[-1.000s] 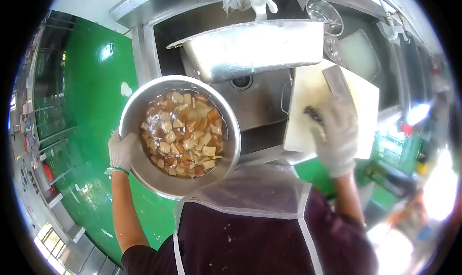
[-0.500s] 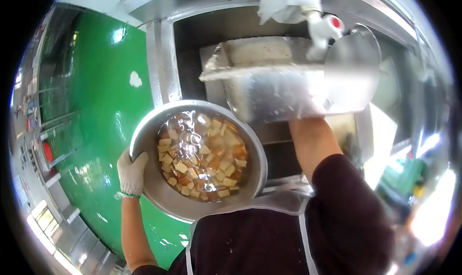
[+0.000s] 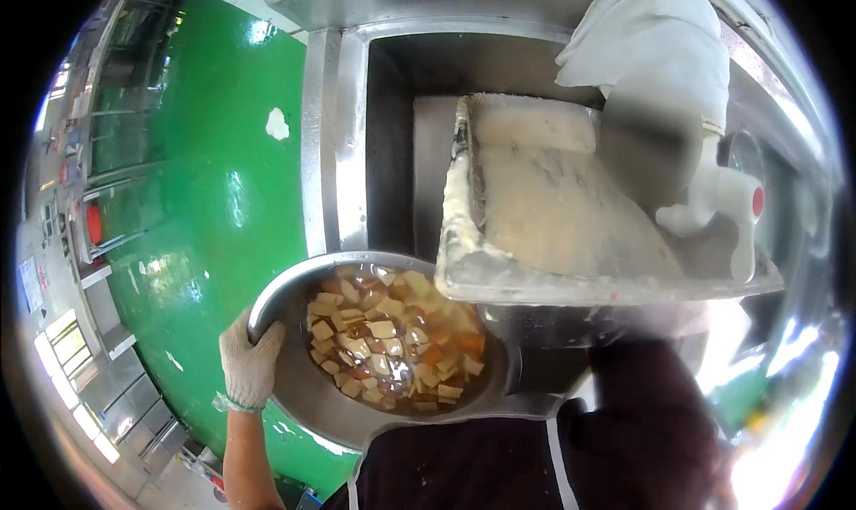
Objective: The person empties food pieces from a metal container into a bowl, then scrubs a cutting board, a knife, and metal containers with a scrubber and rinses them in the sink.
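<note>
My left hand, in a pale knit glove, is closed round the left rim of a large metal bowl. The bowl tilts slightly and holds water with many pale and orange-brown cubes. Above and right of it is a tilted rectangular metal pan. Its inside faces me, and whitish residue coats its walls and edge. My right arm's dark sleeve reaches up to the underside of this pan. The pan hides my right hand, so I cannot see its fingers.
A deep metal sink lies beneath the pan. A white tap with a red dot and a white cloth wrapped above it stands at the pan's right. Green floor stretches along the left, with shelves beyond.
The pan has tipped so that more of its inside shows, and its near edge now overlaps the bowl's upper right. My left hand keeps its grip on the bowl. The camera view has shifted.
</note>
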{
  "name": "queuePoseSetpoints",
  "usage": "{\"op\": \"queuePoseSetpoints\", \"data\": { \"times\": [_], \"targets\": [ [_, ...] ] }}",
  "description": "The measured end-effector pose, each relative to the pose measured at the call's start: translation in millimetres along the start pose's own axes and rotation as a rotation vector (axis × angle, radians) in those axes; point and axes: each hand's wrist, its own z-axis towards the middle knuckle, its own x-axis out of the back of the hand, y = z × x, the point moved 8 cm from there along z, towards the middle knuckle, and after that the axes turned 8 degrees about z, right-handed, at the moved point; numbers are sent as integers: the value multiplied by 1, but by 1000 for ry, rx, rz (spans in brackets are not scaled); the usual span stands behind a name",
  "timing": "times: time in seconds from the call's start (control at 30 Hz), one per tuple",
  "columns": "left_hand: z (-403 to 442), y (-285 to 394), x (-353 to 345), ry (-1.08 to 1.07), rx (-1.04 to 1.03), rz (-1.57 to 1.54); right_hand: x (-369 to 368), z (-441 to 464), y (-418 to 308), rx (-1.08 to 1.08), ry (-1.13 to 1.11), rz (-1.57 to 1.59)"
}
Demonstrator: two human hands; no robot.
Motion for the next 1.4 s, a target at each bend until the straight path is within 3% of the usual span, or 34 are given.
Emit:
{"op": "queuePoseSetpoints", "data": {
  "times": [0.2,0.3,0.4,0.57,0.7,0.8,0.9,0.93,0.97,1.03,1.07,1.13,1.17,1.2,1.27,1.4],
  "targets": [
    [-2,-1,-2,9,12,-72,-11,-13,-6,-3,-9,174],
    [-1,-2,-1,46,-130,-30,-18,-49,-17,11,-26,392],
    [3,-17,-5,-30,-47,-92,-32,-95,-30,20,-73,764],
    [7,-19,-7,-44,-124,-193,-48,-191,-27,-91,-226,1594],
    [12,-22,-6,-74,-218,-244,-8,-295,13,-41,-307,1963],
    [12,-21,-7,-100,-290,-240,49,-374,20,112,-320,2026],
    [13,-22,-5,-71,-347,-221,80,-427,-3,300,-474,1756],
    [14,-24,-7,-83,-342,-229,103,-448,-28,724,-303,1210],
    [15,-26,-9,-89,-337,-237,112,-453,-37,845,-233,1182],
    [17,-28,-9,-77,-354,-243,120,-450,-36,886,-79,1323],
    [19,-29,-9,-62,-378,-243,126,-442,-20,776,203,1238],
    [24,-29,-8,-33,-425,-200,105,-417,6,469,238,1258],
    [23,-27,-7,-45,-436,-195,103,-435,-1,310,107,1161],
    [20,-27,-8,-62,-448,-187,87,-434,-9,404,120,1141],
    [15,-28,-7,-66,-446,-190,43,-438,-24,366,-90,1007],
    [14,-26,-2,4,-495,-219,16,-451,-26,330,-26,1331]
  ]
}}
